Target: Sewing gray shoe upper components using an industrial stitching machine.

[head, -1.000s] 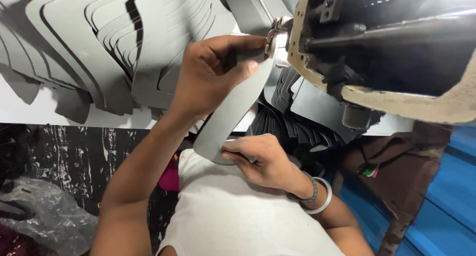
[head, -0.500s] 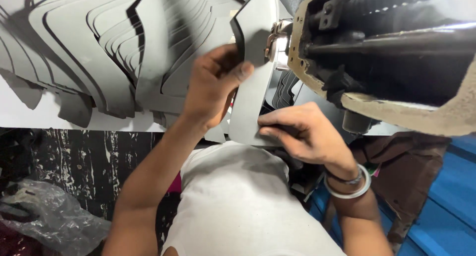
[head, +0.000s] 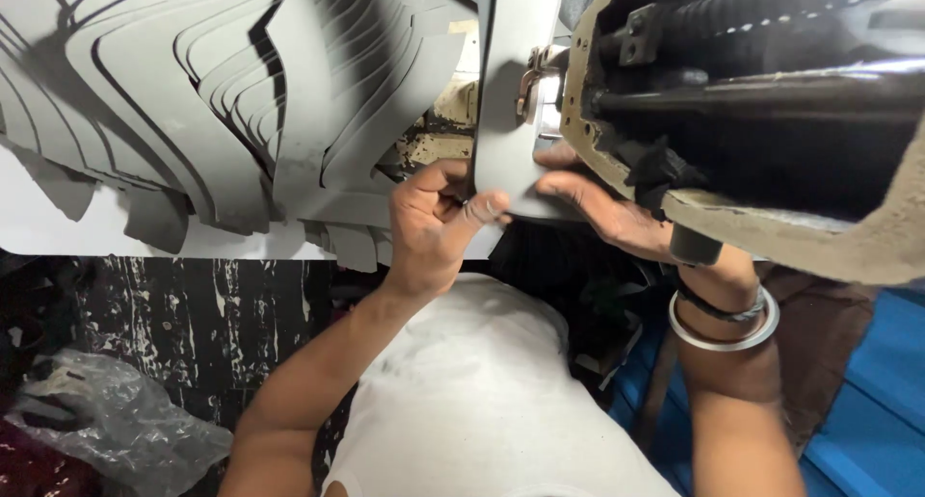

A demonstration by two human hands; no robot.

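Two hands meet on one grey cut piece (head: 515,92) near the upper middle of the frame. Our left hand (head: 436,229) is curled tight, thumb and forefinger pinching the piece at its lower left edge, the other fingers folded in under it. Our right hand (head: 602,208) lies flatter, its fingers stretched out and pressing on the lower right part of the same piece, the palm partly hidden under the sewing machine (head: 771,121). We wear a metal bangle (head: 723,335) and a dark band on that wrist.

The grey piece stands tall and narrow, running from our hands up to the top edge of the frame, its right edge just beside the shiny metal presser foot (head: 536,78) of the machine. The machine's rough-edged underside fills the upper right and hangs over our right wrist, so room there is tight.

To the left, a fanned stack of grey cut pieces (head: 193,92) spreads over the white table (head: 58,232), overlapping one another, some hanging over its near edge. Our left hand sits close to the nearest of them.

Below the table edge the frame is roomier: our white shirt (head: 472,401) in the lower middle, a crumpled clear plastic bag (head: 116,420) at the lower left, and a blue surface (head: 867,410) at the lower right.
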